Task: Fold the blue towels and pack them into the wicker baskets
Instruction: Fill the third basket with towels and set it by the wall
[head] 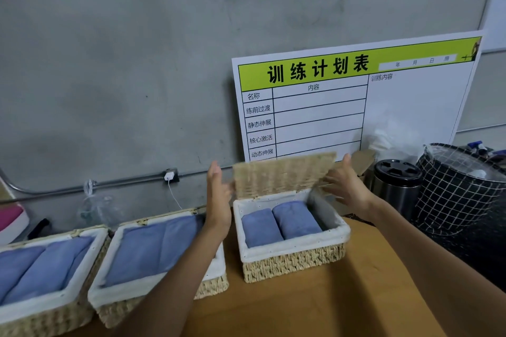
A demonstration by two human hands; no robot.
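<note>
We see bare bench in front of the right basket, wide enough to pass. Its raised lid blocks the back, with a hand at each lid edge. The middle basket crowds the left, the steel canister and mesh bin the right.

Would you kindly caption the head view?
Both hands flank the raised lid of a towel-filled wicker basket.

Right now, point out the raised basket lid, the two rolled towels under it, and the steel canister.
basket lid [283, 175], head view, middle of the woven panel.
rolled towels [279, 223], head view, inner edge of the right roll.
steel canister [397, 174], head view, its black top.
</note>
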